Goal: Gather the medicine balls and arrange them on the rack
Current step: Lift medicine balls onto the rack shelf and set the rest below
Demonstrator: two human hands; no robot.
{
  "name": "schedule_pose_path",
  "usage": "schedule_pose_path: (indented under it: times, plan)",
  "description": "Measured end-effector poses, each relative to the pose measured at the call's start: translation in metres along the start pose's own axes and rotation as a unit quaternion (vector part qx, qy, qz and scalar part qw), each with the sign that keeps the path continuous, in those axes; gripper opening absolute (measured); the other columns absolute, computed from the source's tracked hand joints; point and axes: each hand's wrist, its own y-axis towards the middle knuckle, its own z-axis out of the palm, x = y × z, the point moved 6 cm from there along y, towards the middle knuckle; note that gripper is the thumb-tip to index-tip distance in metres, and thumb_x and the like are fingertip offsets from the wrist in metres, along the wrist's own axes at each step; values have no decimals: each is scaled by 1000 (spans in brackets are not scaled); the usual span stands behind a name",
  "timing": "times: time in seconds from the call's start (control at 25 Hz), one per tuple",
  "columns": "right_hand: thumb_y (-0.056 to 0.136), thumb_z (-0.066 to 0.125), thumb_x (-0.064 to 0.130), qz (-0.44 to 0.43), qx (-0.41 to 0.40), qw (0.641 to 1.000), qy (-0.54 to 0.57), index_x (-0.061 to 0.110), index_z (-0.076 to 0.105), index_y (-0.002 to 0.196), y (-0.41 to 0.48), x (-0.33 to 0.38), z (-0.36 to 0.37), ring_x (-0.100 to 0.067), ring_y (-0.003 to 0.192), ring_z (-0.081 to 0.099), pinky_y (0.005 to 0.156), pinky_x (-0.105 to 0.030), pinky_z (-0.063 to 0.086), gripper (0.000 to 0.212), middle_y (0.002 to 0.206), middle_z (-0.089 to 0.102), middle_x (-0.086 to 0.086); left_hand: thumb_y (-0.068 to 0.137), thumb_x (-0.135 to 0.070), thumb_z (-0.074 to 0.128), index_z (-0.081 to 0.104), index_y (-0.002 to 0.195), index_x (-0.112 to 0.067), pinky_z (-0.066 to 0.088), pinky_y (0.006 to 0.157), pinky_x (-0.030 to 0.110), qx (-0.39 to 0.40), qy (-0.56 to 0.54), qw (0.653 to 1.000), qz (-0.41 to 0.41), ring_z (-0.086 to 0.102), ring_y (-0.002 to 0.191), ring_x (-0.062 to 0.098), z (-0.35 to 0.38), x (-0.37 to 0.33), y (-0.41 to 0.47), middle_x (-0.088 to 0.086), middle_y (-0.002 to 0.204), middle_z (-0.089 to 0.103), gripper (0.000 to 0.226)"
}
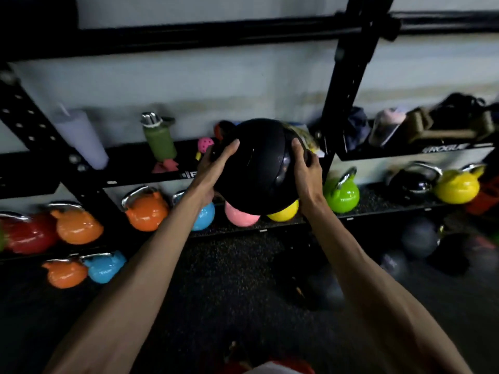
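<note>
Black medicine ball (253,171) is clamped between both hands in front of the rack (348,76), about level with its upper shelf (127,160). On the ball's left side the left grip (216,161) wraps it, thumb laid over the top and fingers curled behind. The right grip (306,168) cups the other side, fingers spread and curved on the surface. Just below, on the lower shelf (383,197), stand a pink kettlebell (240,217), a yellow kettlebell (283,214) and a green kettlebell (341,195). A green bottle (159,140) stands on the upper shelf, left of the ball. Blurred dark balls (420,236) lie on the floor (229,279) at right.
</note>
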Motion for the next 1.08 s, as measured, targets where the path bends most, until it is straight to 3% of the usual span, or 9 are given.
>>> schedule_pose_path:
  times: [0.16, 0.28, 0.48, 0.64, 0.8, 0.96, 1.08]
  plan:
    - [79, 55, 76, -88, 34, 995, 23, 19, 61, 127, -3, 89, 21, -17, 117, 62, 106, -37, 46, 74, 122, 68, 0, 62, -66, 81, 66, 117, -34, 61, 84, 43, -35, -6, 996, 78, 73, 101, 18, -13, -87, -21, -4, 110, 76, 65]
    - [76, 53, 78, -153, 65, 985, 46, 19, 60, 126, -5, 150, 42, -15, 114, 63, 105, -38, 47, 78, 119, 69, 1, 61, -65, 81, 66, 114, -37, 60, 70, 30, -66, -30, 988, 133, 74, 94, 10, -25, -139, -37, -9, 105, 76, 62]
    - [74, 53, 80, -228, 116, 963, 80, 22, 54, 133, -2, 238, 96, -11, 117, 61, 107, -35, 46, 83, 123, 66, 5, 62, -63, 84, 63, 120, -36, 60, 81, 33, -105, -51, 967, 228, 71, 104, 10, -63, -221, -41, -9, 114, 74, 67]
    - [76, 52, 81, -232, 160, 953, 111, 25, 47, 138, 8, 266, 152, -13, 119, 58, 108, -37, 46, 84, 126, 62, 5, 58, -69, 83, 62, 122, -39, 58, 86, 29, -138, -18, 950, 278, 68, 109, 6, -100, -270, -23, -11, 119, 72, 73]
    - [79, 53, 77, -228, 183, 947, 137, 28, 47, 137, 28, 285, 224, -7, 113, 60, 105, -36, 48, 76, 120, 62, 12, 60, -67, 82, 62, 123, -40, 55, 98, 34, -168, -4, 938, 303, 67, 111, 6, -148, -298, 20, -11, 120, 71, 71]
    - [82, 52, 74, -233, 180, 944, 148, 29, 48, 136, 55, 297, 291, -10, 115, 59, 105, -35, 48, 70, 123, 62, 9, 59, -74, 79, 59, 122, -50, 58, 92, 34, -166, 13, 939, 299, 66, 109, 1, -192, -316, 69, -19, 119, 69, 70]
    - [81, 51, 75, -242, 167, 945, 144, 29, 50, 134, 76, 304, 331, -9, 113, 60, 101, -32, 49, 70, 122, 63, 8, 62, -73, 77, 57, 122, -52, 57, 86, 24, -168, 17, 935, 312, 66, 102, -7, -219, -331, 106, -23, 113, 70, 66]
